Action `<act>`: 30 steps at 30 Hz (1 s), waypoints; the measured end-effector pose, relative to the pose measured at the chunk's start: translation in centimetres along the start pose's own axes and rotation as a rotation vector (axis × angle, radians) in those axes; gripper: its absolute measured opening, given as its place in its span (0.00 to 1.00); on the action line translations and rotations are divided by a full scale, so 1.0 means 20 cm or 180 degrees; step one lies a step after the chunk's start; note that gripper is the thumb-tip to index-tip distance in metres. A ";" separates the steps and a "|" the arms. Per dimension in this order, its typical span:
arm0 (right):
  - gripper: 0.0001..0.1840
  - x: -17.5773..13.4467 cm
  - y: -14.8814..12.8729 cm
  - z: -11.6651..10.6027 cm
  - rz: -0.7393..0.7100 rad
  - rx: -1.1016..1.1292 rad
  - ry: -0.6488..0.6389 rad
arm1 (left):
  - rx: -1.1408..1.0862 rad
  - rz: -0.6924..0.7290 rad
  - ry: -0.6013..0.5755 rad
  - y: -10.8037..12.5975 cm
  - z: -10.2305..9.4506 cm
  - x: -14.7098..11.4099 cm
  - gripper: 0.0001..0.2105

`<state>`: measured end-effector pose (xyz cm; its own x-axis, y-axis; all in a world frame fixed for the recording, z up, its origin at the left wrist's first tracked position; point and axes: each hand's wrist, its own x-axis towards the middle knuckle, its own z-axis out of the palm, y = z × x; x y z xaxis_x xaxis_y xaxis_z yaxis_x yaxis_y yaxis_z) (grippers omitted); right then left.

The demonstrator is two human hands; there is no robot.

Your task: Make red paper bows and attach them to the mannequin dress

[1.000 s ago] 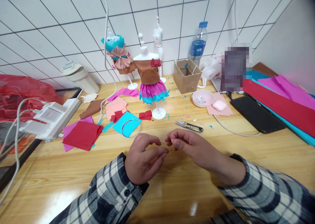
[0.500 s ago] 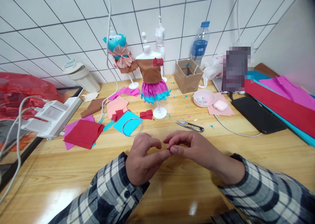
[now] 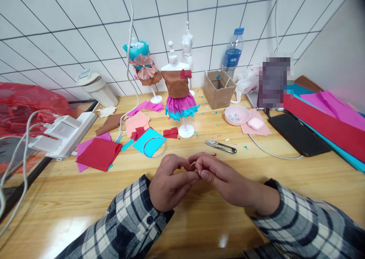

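Note:
My left hand [image 3: 174, 183] and my right hand [image 3: 222, 177] meet fingertip to fingertip above the front of the table. The fingers of both are closed in a pinch, and whatever they hold, if anything, is too small or hidden to make out. Just beyond my right hand lie thread snips [image 3: 221, 146] and a tiny red scrap [image 3: 214, 154]. Farther back stands a small white dress form [image 3: 175, 65] in a brown top with a red bow [image 3: 186, 73] and a purple skirt with turquoise trim. A silvery ring [image 3: 154, 147] rests on turquoise paper [image 3: 146, 137] beyond my left hand.
Red sheets [image 3: 99, 153] and a white power strip [image 3: 68, 135] are at left. A second dressed form [image 3: 142, 63], a cardboard box [image 3: 219, 92] and a bottle [image 3: 233, 54] stand along the wall. A pink bead dish [image 3: 237, 115] and a black phone [image 3: 298, 133] lie right.
My fingertips have drawn closer together, with my right index finger curling in more. A tiny red scrap now shows beyond my right hand. The view has shifted slightly.

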<state>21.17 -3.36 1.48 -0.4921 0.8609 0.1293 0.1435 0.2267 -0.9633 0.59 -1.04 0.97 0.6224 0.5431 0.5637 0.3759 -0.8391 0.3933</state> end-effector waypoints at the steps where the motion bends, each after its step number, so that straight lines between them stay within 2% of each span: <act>1: 0.07 0.00 0.01 0.01 -0.0032 -0.0058 0.0063 | 0.0018 -0.0052 0.0008 0.00 0.00 0.00 0.09; 5: 0.06 0.00 0.02 0.03 -0.0148 -0.0251 0.0328 | 0.0039 -0.0181 0.0037 -0.01 0.02 0.00 0.10; 10: 0.03 0.02 0.05 0.04 -0.0271 -0.0921 0.0801 | 0.0025 -0.0492 -0.0018 -0.01 0.03 0.01 0.07; 13: 0.05 0.02 0.06 0.03 -0.0384 -0.1212 0.0852 | -0.0042 -0.0554 -0.0074 -0.02 0.03 0.01 0.07; 15: 0.09 0.01 0.06 0.03 -0.0643 -0.1556 0.0873 | -0.0100 -0.0598 -0.0095 -0.03 0.02 0.01 0.08; 18: 0.18 0.00 0.06 0.01 -0.1085 -0.2273 0.0731 | -0.0153 -0.0658 0.0035 -0.05 0.01 0.01 0.08; 21: 0.23 -0.01 0.05 0.00 -0.1246 -0.2827 0.0424 | -0.0237 -0.0726 0.0103 -0.06 0.00 0.01 0.08; 26: 0.26 0.00 0.04 -0.02 -0.1218 -0.3246 0.0275 | -0.0500 -0.0822 0.0019 -0.08 0.00 0.00 0.10; 30: 0.26 0.00 0.03 -0.04 -0.1427 -0.3478 0.0198 | -0.0544 -0.0803 0.0078 -0.08 -0.01 0.01 0.08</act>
<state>21.86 -2.92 1.10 -0.6471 0.6191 0.4449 0.6417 0.7574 -0.1207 0.04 0.45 0.61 0.5066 0.7359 0.4493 0.3942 -0.6611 0.6384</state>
